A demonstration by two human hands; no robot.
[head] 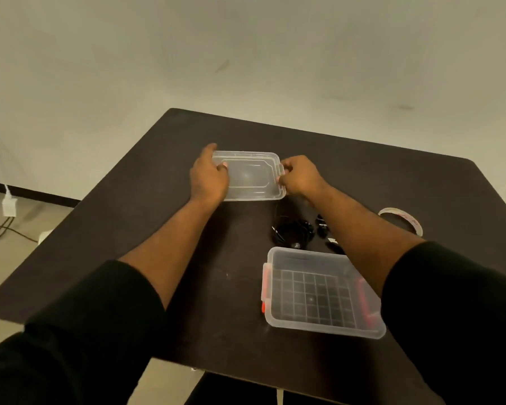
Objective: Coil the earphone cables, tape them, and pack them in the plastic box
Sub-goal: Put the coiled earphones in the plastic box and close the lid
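A clear plastic lid (pixel 250 176) lies flat on the dark table (pixel 164 229), toward the far side. My left hand (pixel 209 176) grips its left edge, thumb on top. My right hand (pixel 300 175) pinches its right edge. Nearer to me stands the open clear plastic box (pixel 322 290) with red latches and nothing inside it. Between lid and box lies a bundle of black earphone cable (pixel 294 230); more black earphone pieces (pixel 322 228) are partly hidden by my right forearm. A roll of clear tape (pixel 403 219) sits at the right.
The table's front edge runs close to my body, and its right corner lies just past the tape roll. On the floor at the left, a white plug and cables (pixel 8 204) trail along the wall.
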